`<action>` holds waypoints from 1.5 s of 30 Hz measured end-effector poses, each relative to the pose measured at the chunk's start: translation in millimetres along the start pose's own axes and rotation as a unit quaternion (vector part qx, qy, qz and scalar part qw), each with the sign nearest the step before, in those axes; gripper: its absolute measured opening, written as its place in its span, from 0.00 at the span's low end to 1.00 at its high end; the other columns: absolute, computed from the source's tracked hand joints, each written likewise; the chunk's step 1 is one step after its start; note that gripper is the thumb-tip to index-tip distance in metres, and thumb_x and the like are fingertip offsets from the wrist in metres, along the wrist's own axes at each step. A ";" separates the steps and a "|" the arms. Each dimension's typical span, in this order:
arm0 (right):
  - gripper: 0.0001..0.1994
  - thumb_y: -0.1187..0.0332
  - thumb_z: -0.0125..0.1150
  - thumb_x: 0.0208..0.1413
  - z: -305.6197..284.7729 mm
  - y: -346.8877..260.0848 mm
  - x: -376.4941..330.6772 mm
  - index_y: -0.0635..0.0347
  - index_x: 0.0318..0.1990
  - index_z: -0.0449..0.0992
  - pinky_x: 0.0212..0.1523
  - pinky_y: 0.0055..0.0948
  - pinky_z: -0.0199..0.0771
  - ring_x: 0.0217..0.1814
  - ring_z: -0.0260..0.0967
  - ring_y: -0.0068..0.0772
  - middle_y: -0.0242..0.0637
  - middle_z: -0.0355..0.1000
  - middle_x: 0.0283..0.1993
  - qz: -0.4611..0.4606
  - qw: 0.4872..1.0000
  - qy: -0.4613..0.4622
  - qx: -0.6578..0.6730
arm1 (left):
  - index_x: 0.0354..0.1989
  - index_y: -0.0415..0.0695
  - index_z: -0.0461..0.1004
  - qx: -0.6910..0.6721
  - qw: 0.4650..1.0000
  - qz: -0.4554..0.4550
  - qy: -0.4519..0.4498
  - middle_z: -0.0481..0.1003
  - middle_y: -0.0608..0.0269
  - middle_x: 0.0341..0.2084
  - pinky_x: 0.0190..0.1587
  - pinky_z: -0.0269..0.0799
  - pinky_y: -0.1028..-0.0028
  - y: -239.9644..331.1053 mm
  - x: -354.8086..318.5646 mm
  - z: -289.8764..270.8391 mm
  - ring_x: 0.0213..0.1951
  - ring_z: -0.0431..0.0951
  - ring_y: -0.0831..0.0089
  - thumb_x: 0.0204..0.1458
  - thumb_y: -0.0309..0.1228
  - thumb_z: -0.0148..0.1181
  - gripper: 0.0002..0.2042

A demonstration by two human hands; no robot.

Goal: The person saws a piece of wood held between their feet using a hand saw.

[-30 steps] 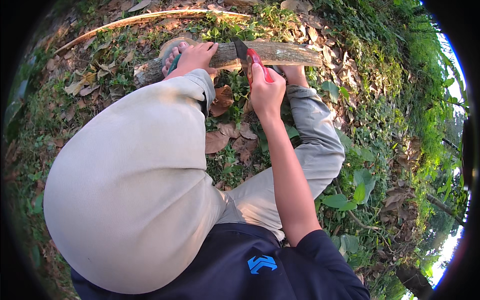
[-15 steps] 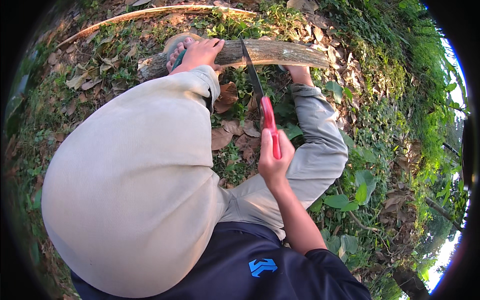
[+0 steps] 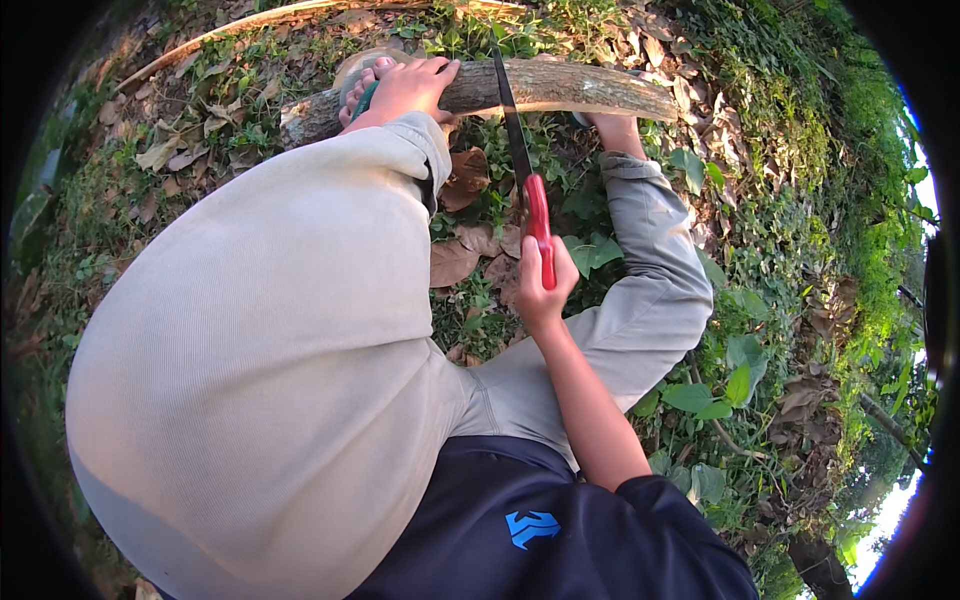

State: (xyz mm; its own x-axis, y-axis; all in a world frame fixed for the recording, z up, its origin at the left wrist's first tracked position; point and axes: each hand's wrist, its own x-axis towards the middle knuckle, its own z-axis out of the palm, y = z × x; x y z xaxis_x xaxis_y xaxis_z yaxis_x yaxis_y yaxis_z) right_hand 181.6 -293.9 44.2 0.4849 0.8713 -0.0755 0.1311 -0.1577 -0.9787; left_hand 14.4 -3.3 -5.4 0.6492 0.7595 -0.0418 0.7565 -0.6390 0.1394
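Lying on the leafy ground [image 3: 205,125], the log [image 3: 570,88] stretches sideways in front of the person. Near its left end, the toes [image 3: 353,98] of the left foot show. Just beside them, the left hand [image 3: 412,88] rests upon the log, with its fingers extended; whether it grips the wood, I cannot tell. To the right of this hand, the dark blade of the saw [image 3: 516,138] crosses the log, and its tip passes beyond the far edge. The right hand [image 3: 546,285] is closed around the red handle, well apart from the log's near edge. Toward the right end, the right ankle [image 3: 620,133] is just beside this edge.
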 end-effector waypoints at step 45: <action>0.09 0.74 0.63 0.60 24.5 23.4 35.3 0.62 0.30 0.69 0.20 0.29 0.62 0.16 0.62 0.22 0.35 0.64 0.17 -0.087 0.992 -0.009 -0.087 | 0.70 0.48 0.67 -0.025 1.000 0.008 -0.009 0.69 0.62 0.66 0.63 0.69 0.58 6.9 8.5 -5.4 0.64 0.72 0.61 0.44 0.47 0.77 0.43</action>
State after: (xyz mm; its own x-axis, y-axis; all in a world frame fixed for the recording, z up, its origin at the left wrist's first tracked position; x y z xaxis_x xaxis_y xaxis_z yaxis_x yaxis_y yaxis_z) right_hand 180.5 -255.4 13.9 0.4259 0.9006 0.0869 0.3598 -0.0804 -0.9296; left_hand 24.7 -0.6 0.6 0.6635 0.7461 -0.0569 0.7408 -0.6444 0.1896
